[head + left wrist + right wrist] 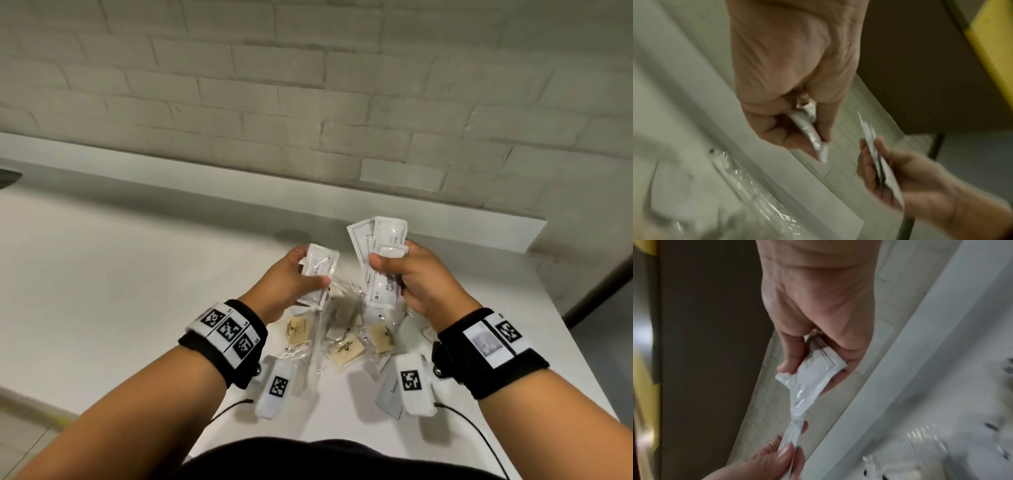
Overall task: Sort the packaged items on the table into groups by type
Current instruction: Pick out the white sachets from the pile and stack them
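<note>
From the head view, both hands are raised over the white table (137, 274) at the middle of the frame. The left hand (291, 284), just left of centre, pinches a single white sachet (317, 270) between thumb and fingers. The right hand (421, 277), right of centre, grips a fanned bundle of white sachets (380, 253) that stands up toward the brick wall (308, 85). Below the hands, in the lower middle of the frame, lies a loose pile: tan soap bars in clear wrap (344, 351), crinkled clear wrappers, and a grey flat packet (390, 394) at lower right, partly hidden by the wrist camera. In the left wrist view, the left hand (789, 91) fills the upper centre, its fingers curled round the edge-on sachet (812, 134); the right hand (910, 178) at lower right clasps its bundle (879, 159), near but apart. Blurred clear wrappers glint at lower left. In the right wrist view, the right hand (818, 313) at upper centre clamps the bundle (813, 374), and the left hand (764, 462) at the bottom centre holds its sachet (791, 438) with its tip meeting the bundle's lower end.
</note>
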Demonstrator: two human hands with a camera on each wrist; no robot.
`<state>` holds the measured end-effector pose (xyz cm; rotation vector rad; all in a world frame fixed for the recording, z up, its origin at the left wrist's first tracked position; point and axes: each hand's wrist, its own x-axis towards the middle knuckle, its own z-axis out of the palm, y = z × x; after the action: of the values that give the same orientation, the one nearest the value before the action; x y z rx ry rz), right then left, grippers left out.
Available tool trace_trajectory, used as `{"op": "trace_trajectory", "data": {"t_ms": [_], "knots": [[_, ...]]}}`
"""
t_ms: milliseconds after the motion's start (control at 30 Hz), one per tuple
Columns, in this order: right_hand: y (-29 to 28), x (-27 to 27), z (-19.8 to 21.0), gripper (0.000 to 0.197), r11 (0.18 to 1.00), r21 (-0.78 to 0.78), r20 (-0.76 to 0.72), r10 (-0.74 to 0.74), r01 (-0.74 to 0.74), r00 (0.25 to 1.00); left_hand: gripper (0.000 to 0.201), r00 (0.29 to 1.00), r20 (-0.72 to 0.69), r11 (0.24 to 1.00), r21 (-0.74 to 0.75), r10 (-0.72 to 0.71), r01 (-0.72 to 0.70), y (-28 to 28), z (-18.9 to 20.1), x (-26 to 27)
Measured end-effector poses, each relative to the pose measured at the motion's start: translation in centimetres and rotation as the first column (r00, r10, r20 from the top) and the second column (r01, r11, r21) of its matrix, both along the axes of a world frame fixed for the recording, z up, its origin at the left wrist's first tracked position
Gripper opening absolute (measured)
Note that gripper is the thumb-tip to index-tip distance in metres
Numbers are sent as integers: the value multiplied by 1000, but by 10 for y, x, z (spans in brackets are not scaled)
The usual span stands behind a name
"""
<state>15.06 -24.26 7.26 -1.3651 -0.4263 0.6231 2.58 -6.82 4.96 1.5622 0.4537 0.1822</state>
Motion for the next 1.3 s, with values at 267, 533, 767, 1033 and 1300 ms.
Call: {"op": "trace_trajectory", "data": {"t_ms": [267, 533, 767, 1033, 1300], "knots": [[19, -18, 37, 29, 846, -450, 347, 461, -286, 817, 93, 950, -14, 938, 159, -311, 309, 12, 23, 2], [27, -33, 16, 45, 957, -42, 1, 289, -288, 957, 77, 955, 262, 908, -350, -142, 231, 0, 16, 0], [41, -45, 18, 62, 779, -596, 631, 306, 193, 713, 25, 974, 223, 800, -579, -32, 159, -33, 18, 13], [26, -44, 20, 120, 772, -595, 699, 357, 226, 620, 18, 998, 69, 768, -639, 3, 41, -27, 18, 14], [17, -51, 25, 149, 761, -648, 645, 563, -20, 516, 65, 969, 162, 748, -616, -185, 245, -31, 22, 7]]}}
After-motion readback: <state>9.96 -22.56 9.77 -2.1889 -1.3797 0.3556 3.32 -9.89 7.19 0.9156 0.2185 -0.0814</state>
